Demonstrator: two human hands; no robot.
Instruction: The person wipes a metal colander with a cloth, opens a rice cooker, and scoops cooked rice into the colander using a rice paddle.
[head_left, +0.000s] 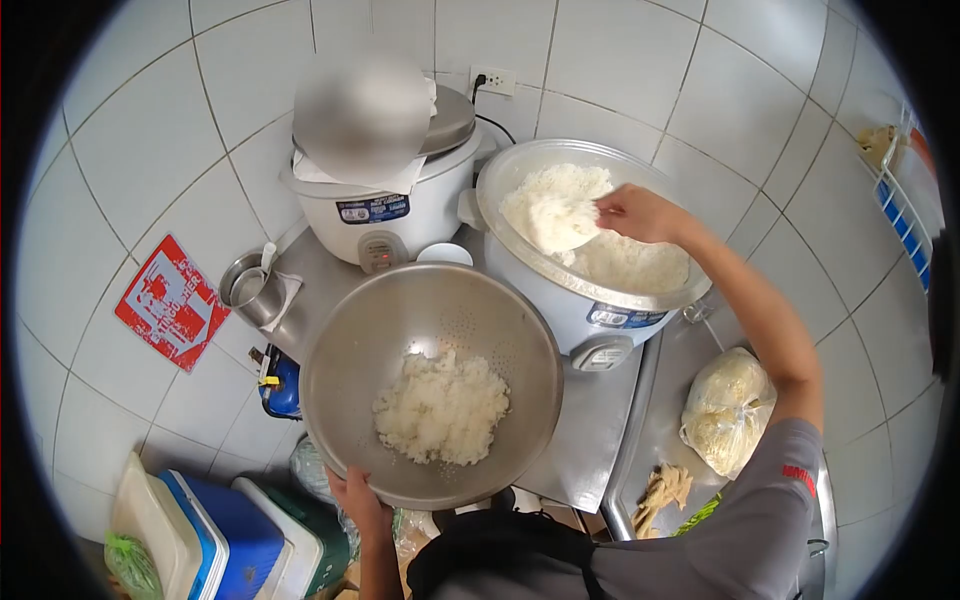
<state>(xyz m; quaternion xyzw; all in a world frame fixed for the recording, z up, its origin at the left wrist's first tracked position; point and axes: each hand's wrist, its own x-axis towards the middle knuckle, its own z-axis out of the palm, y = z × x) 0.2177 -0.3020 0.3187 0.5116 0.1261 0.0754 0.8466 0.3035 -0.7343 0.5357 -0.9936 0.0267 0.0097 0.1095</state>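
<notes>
My left hand [360, 497] is closed on the near rim of a large steel colander [340, 330], which has small drain holes and is tilted toward me. A mound of cooked white rice [443, 408] lies in its bottom. My right hand [638, 213] is inside the open rice cooker [505, 240], fingers closed together at the edge of a heap of rice [560, 205]. A pale curved edge shows under that heap, but what the fingers grip is mostly hidden by rice. More rice [635, 265] fills the cooker to the right.
A second rice cooker [330, 215] stands behind the colander, with a steel lid [452, 122] on it. On the left are a metal pot [250, 290] and cool boxes [235, 540]. At right, a bagged yellowish food [728, 410] lies by the counter's raised edge [632, 430].
</notes>
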